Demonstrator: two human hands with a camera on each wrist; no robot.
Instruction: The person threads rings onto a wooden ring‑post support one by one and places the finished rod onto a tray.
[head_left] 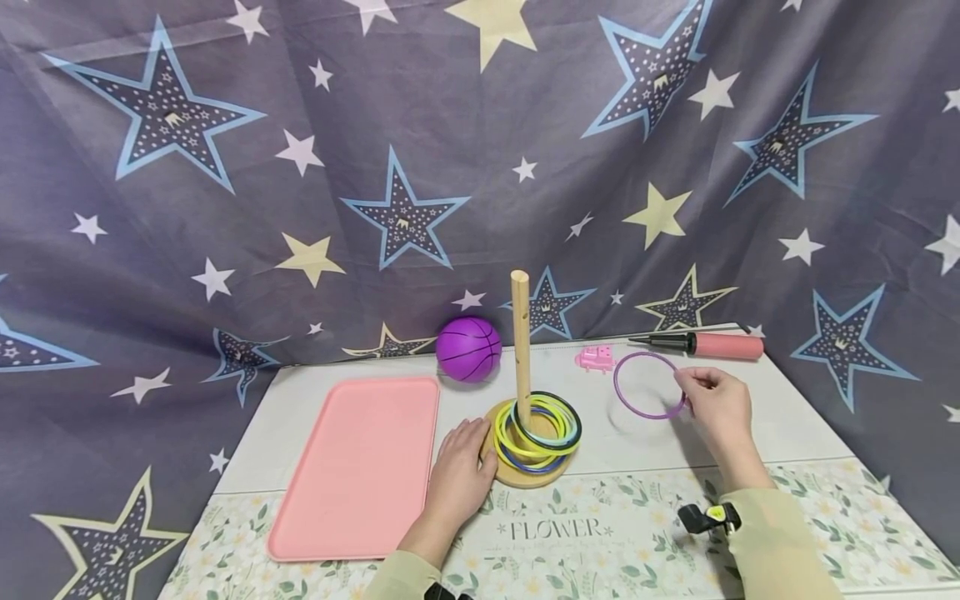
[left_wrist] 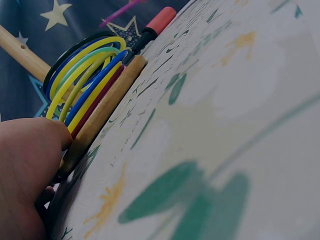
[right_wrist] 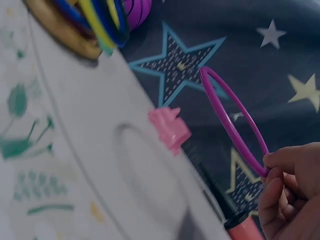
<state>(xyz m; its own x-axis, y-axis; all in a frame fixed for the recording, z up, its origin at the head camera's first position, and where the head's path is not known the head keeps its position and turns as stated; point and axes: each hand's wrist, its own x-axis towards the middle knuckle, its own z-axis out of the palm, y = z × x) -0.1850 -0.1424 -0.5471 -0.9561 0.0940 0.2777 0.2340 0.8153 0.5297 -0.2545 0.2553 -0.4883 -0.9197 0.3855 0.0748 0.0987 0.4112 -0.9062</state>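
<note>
A wooden ring toss stand point(head_left: 521, 350) has an upright peg on a round base. Several yellow, blue, black and light-green rings point(head_left: 551, 421) lie stacked around the peg's foot. My left hand point(head_left: 459, 471) holds the left edge of the base, its thumb beside the stacked rings in the left wrist view. Off to the right, my right hand point(head_left: 716, 408) pinches a purple ring point(head_left: 617, 385) between thumb and fingers. That ring point(right_wrist: 232, 127) is raised above the table, apart from the peg, and casts a shadow in the right wrist view.
A pink tray point(head_left: 356, 467) lies left of the stand. Behind are a purple ball point(head_left: 468, 350), a small pink toy point(head_left: 596, 358) and a red-and-black hand pump point(head_left: 723, 345). A star-patterned curtain point(head_left: 300, 208) hangs behind the table.
</note>
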